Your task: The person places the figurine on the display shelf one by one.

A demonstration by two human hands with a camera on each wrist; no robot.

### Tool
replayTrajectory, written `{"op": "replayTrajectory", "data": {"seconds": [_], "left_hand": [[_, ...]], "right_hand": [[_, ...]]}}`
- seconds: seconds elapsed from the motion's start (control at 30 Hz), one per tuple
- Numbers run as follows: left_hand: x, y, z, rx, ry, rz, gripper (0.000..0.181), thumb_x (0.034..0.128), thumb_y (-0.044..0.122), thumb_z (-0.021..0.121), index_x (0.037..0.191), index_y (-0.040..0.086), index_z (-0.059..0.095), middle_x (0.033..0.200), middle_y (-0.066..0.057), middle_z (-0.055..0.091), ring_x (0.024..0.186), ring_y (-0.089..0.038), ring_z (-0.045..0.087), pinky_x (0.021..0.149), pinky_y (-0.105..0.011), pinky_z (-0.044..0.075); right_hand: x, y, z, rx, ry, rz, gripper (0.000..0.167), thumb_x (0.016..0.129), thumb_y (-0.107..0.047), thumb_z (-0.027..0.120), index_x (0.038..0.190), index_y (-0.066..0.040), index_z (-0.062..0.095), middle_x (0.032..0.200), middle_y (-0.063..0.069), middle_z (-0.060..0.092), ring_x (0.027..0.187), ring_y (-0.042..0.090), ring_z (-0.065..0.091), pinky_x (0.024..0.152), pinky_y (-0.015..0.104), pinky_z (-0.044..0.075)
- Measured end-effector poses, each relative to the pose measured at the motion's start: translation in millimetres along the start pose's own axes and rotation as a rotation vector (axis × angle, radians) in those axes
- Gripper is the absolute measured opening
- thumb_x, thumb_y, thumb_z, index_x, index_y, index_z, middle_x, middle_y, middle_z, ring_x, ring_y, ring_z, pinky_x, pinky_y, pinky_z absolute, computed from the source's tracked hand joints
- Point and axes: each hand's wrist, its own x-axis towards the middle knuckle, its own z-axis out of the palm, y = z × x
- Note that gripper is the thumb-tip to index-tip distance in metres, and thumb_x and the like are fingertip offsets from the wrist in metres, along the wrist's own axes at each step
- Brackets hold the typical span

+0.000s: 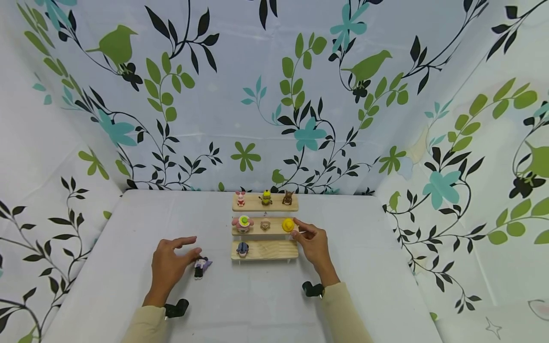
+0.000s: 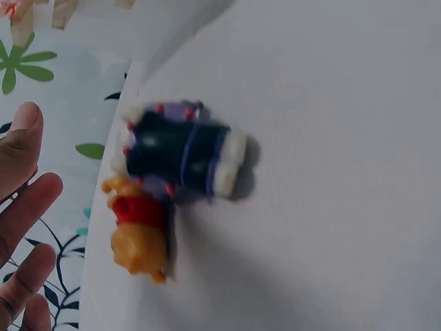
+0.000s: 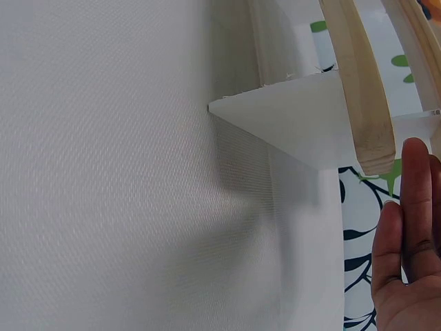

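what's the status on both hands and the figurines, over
Left hand empty, near purple-black figurine. Right hand at yellow figurine, right end of middle shelf; grip unclear. Possible obstruction: red-yellow figurine close beside purple-black one.

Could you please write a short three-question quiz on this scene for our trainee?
1. How many figurines sit on the front shelf?
2. True or false: the right hand is beside the yellow figurine on the middle shelf.
3. In the left wrist view, what colour is the shirt on the orange figurine? A) green B) red C) white

Key: 1. One, a blue figurine. 2. True. 3. B.
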Motion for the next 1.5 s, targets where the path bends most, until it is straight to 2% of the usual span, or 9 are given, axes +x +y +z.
{"op": "replayTrajectory", "data": {"seconds": [0.1, 0.33, 0.63, 0.8, 1.0, 1.2, 1.4, 1.5], "left_hand": [[0.1, -8.1, -3.1, 0.029, 0.008, -0.013, 0.036, 0.0837, 0.021, 0.093, 0.117, 0.012, 0.083, 0.106, -0.021, 0.067, 0.102, -0.032, 0.058, 0.074, -0.041, 0.043], [-0.5, -25.6, -5.6, 0.079, -0.002, -0.047, 0.031, 0.0866, 0.019, 0.09, 0.116, 0.01, 0.083, 0.105, -0.019, 0.071, 0.102, -0.033, 0.059, 0.075, -0.042, 0.043], [-0.7, -35.0, -6.3, 0.072, -0.037, -0.091, 0.025, 0.0915, 0.02, 0.086, 0.113, 0.008, 0.083, 0.108, -0.019, 0.074, 0.102, -0.033, 0.058, 0.081, -0.045, 0.043], [0.3, -38.5, -6.2, 0.067, -0.057, -0.081, 0.024, 0.0925, 0.021, 0.085, 0.113, 0.008, 0.083, 0.112, -0.017, 0.077, 0.101, -0.032, 0.058, 0.084, -0.044, 0.042], [3.2, -42.0, -7.3, 0.063, -0.127, -0.032, 0.027, 0.0907, 0.016, 0.086, 0.116, 0.008, 0.082, 0.113, -0.015, 0.079, 0.103, -0.033, 0.06, 0.088, -0.046, 0.042], [3.5, -42.8, -7.1, 0.09, -0.209, -0.049, 0.034, 0.09, 0.023, 0.087, 0.121, 0.009, 0.081, 0.117, -0.014, 0.078, 0.107, -0.035, 0.059, 0.093, -0.053, 0.043], [3.7, -39.9, -9.1, 0.082, -0.263, -0.035, 0.038, 0.0894, 0.022, 0.087, 0.123, 0.007, 0.079, 0.101, -0.008, 0.081, 0.113, -0.04, 0.062, 0.101, -0.061, 0.043], [3.9, -38.7, -9.9, 0.093, -0.29, -0.033, 0.039, 0.0901, 0.021, 0.086, 0.125, 0.007, 0.078, 0.097, -0.005, 0.081, 0.111, -0.039, 0.063, 0.1, -0.059, 0.044]], "right_hand": [[-0.7, 0, 1, 0.0, 0.003, -0.002, 0.039, 0.095, -0.011, 0.079, 0.134, -0.013, 0.074, 0.116, 0.02, 0.07, 0.085, 0.023, 0.061, 0.065, 0.016, 0.047], [8.9, 33, -2, -0.002, -0.011, -0.043, 0.04, 0.093, -0.028, 0.081, 0.133, -0.025, 0.076, 0.113, 0.011, 0.072, 0.086, 0.021, 0.064, 0.068, 0.018, 0.052], [7.5, 31, -1, -0.017, -0.012, -0.035, 0.041, 0.093, -0.031, 0.081, 0.133, -0.028, 0.076, 0.113, 0.008, 0.072, 0.085, 0.018, 0.065, 0.069, 0.019, 0.053], [7.4, 32, -1, -0.017, -0.015, -0.039, 0.042, 0.093, -0.03, 0.081, 0.134, -0.027, 0.075, 0.113, 0.008, 0.073, 0.084, 0.017, 0.064, 0.067, 0.019, 0.052], [8.9, 33, -1, -0.012, -0.013, -0.051, 0.041, 0.093, -0.031, 0.08, 0.134, -0.026, 0.075, 0.112, 0.008, 0.072, 0.085, 0.018, 0.065, 0.07, 0.019, 0.053], [9.2, 32, -1, -0.004, -0.007, -0.049, 0.041, 0.093, -0.029, 0.08, 0.133, -0.023, 0.076, 0.113, 0.011, 0.073, 0.086, 0.019, 0.065, 0.071, 0.016, 0.053], [9.3, 30, 1, 0.005, 0.005, -0.036, 0.042, 0.094, -0.024, 0.081, 0.135, -0.019, 0.074, 0.118, 0.015, 0.072, 0.089, 0.022, 0.064, 0.07, 0.016, 0.052], [8.9, 30, 0, 0.004, 0.001, -0.033, 0.041, 0.093, -0.025, 0.081, 0.134, -0.021, 0.075, 0.117, 0.013, 0.073, 0.089, 0.022, 0.064, 0.071, 0.016, 0.053]]}}
